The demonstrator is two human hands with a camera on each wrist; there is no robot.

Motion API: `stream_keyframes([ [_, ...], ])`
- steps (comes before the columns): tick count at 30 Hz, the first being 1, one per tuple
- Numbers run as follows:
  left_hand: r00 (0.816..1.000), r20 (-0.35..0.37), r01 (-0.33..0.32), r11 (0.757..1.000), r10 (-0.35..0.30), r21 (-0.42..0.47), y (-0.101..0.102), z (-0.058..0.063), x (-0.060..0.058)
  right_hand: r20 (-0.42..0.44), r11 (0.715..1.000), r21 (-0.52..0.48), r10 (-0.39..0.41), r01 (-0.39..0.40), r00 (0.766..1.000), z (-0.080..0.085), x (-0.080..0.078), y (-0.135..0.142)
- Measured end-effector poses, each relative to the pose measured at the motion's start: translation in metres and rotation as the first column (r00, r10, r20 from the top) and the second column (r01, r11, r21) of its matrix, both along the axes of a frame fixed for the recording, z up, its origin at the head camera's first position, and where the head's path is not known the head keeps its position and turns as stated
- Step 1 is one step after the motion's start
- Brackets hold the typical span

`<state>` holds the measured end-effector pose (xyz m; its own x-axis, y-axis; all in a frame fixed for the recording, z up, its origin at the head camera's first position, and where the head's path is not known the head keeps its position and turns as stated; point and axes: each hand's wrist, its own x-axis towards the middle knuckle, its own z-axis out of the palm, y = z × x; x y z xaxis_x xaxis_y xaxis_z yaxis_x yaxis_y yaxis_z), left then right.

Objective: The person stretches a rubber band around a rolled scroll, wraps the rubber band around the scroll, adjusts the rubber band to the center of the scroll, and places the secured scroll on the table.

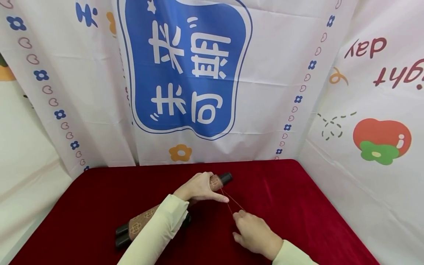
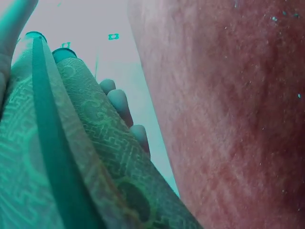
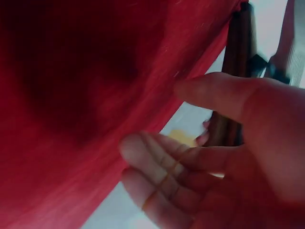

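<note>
A rolled scroll (image 1: 140, 222) in brown, flower-patterned fabric lies slantwise under my left forearm, with black knobs (image 1: 123, 241) at its near-left end and another black knob (image 1: 226, 178) at the far right. My left hand (image 1: 198, 187) grips it near that far end, thumb stretched toward the right. Fingertips (image 2: 119, 102) wrap its side in the left wrist view, where two patterned rolls (image 2: 102, 119) run side by side. A thin orange-brown cord (image 1: 234, 200) runs taut from the scroll to my right hand (image 1: 255, 232). In the right wrist view, the cord (image 3: 164, 183) crosses its curled fingers.
Dark red velvet cloth (image 1: 291, 206) covers the table. White printed curtains (image 1: 271, 73) hang behind it and along both sides. The table's right edge (image 1: 334, 211) slants down toward the front.
</note>
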<state>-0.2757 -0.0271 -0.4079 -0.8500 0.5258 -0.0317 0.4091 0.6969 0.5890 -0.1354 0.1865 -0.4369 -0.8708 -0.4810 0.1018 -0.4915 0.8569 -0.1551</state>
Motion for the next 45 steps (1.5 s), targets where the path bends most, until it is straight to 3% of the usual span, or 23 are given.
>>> stream_keyframes([
  [3,0.999,-0.039,0.000,1.000,0.000,-0.015,0.004,-0.004,0.002,-0.187,0.984,0.172,0.073,-0.041,0.980,0.007,0.005,-0.022],
  [7,0.996,-0.089,-0.011,0.999,0.008,-0.032,0.009,-0.012,0.002,-0.417,0.951,0.309,0.166,-0.033,0.894,0.025,0.012,-0.050],
  [9,0.994,-0.107,-0.023,0.999,0.019,-0.036,0.012,-0.014,0.003,-0.468,0.946,0.322,0.184,-0.027,0.865,0.034,0.016,-0.061],
  [12,0.993,-0.112,-0.047,0.998,0.043,-0.033,0.017,-0.016,0.005,-0.492,0.950,0.312,0.188,-0.030,0.850,0.043,0.017,-0.070],
  [16,0.995,-0.089,-0.041,0.999,0.040,-0.012,0.019,-0.020,0.008,-0.432,0.956,0.292,0.168,-0.039,0.886,0.049,0.014,-0.067],
  [20,0.994,-0.113,0.007,1.000,-0.007,-0.004,0.017,-0.025,0.011,-0.308,0.971,0.232,0.025,0.050,0.951,0.049,0.009,-0.050],
  [22,0.988,-0.152,0.023,1.000,-0.026,-0.018,0.017,-0.026,0.013,-0.285,0.972,0.184,-0.091,0.147,0.954,0.045,0.007,-0.040],
  [25,0.977,-0.211,0.021,0.999,-0.029,-0.043,0.015,-0.024,0.015,-0.310,0.959,0.074,-0.237,0.272,0.921,0.039,-0.002,-0.023],
  [27,0.972,-0.235,0.018,0.999,-0.028,-0.044,0.015,-0.021,0.017,-0.299,0.952,-0.011,-0.296,0.307,0.907,0.035,-0.011,-0.011],
  [29,0.969,-0.245,0.024,0.999,-0.033,-0.040,0.015,-0.018,0.019,-0.248,0.951,-0.105,-0.309,0.292,0.918,0.031,-0.021,0.001],
  [33,0.965,-0.256,0.055,0.998,-0.060,-0.025,0.014,-0.012,0.023,-0.049,0.947,-0.258,-0.212,0.193,0.976,0.027,-0.042,0.022],
  [36,0.967,-0.244,0.077,0.997,-0.075,-0.003,0.012,-0.009,0.026,0.061,0.933,-0.346,-0.081,0.097,0.995,0.027,-0.056,0.033],
  [41,0.976,-0.186,0.123,0.991,-0.111,0.056,0.007,-0.004,0.032,0.170,0.881,-0.472,0.123,-0.029,0.978,0.027,-0.076,0.041],
  [45,0.971,-0.173,0.183,0.978,-0.164,0.100,0.004,0.002,0.038,0.242,0.852,-0.521,0.210,-0.056,0.947,0.025,-0.084,0.041],
])
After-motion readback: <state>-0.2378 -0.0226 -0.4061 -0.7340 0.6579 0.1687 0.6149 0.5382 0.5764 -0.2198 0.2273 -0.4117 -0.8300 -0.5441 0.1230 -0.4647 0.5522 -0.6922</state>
